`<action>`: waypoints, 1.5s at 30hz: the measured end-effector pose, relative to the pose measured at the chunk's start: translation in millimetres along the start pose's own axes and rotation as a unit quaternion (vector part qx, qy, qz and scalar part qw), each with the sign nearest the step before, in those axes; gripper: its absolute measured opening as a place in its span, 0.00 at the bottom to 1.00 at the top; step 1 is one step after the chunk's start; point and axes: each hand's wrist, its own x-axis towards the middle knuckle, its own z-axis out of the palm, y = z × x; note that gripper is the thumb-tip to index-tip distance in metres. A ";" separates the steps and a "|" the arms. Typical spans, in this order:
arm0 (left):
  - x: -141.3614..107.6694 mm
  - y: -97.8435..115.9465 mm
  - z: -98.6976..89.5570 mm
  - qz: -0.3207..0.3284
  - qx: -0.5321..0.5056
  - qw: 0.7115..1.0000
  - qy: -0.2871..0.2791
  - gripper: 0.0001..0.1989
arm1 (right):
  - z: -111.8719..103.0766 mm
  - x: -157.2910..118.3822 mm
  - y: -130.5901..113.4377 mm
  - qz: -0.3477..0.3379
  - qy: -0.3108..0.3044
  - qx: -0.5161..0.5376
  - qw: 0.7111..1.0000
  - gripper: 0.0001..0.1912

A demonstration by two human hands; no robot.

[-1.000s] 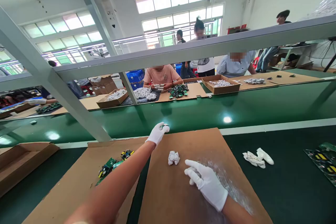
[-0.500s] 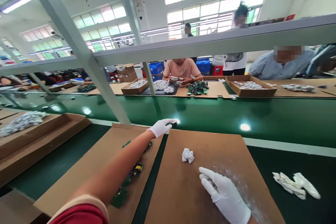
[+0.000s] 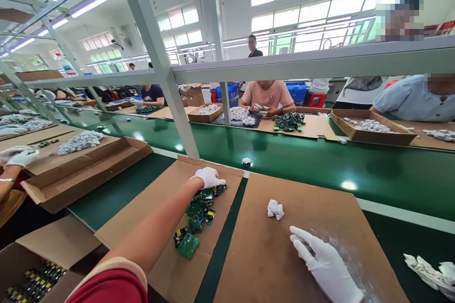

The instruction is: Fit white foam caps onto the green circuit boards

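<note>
My left hand (image 3: 209, 178), in a white glove, reaches over a pile of green circuit boards (image 3: 199, 208) on the left cardboard sheet. It is at the pile's far end, with the thumb pointing right; the other fingers are mostly hidden, so their grip is unclear. My right hand (image 3: 325, 262), also gloved in white, lies open with fingers extended on the right cardboard sheet (image 3: 256, 251). Beyond its fingertips sits a small clump of white pieces (image 3: 275, 209). A small white-and-dark piece (image 3: 246, 162) rests on the green conveyor belt (image 3: 298, 165), apart from both hands.
A slanted metal post (image 3: 177, 104) rises beyond my left hand. At left are a cardboard tray (image 3: 95, 165), a co-worker's gloved hands (image 3: 19, 155) and a box of boards (image 3: 39, 279). Crumpled white gloves (image 3: 426, 272) lie at right. Co-workers sit across the belt.
My left hand has drawn back from the belt to the circuit boards, leaving the small white-and-dark piece on the belt. My right hand stays open on the cardboard. The view has turned left.
</note>
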 end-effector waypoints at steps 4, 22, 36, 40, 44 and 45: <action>8.1 8.6 -0.4 0.029 -0.016 0.999 -0.011 0.27 | 0.3 -0.2 1.7 -0.005 0.005 -0.001 1.000 0.21; -23.3 34.8 -3.6 0.016 -0.397 0.908 0.129 0.17 | -2.8 -0.8 -3.0 -0.023 0.017 0.032 0.999 0.18; -127.2 190.8 73.2 0.136 -0.749 0.540 -0.357 0.23 | -33.3 2.0 -37.0 -0.009 -0.021 -0.050 0.999 0.17; -123.4 184.0 88.3 0.220 -0.675 0.556 -0.432 0.20 | -28.8 31.6 -46.5 -0.054 0.016 -0.197 0.979 0.19; -119.3 179.6 88.7 0.217 -0.687 0.527 -0.450 0.20 | -6.5 60.9 -56.8 -0.105 0.015 -0.225 0.969 0.21; -118.9 179.5 88.1 0.217 -0.689 0.522 -0.452 0.20 | -1.4 65.0 -58.1 -0.112 0.013 -0.229 0.967 0.18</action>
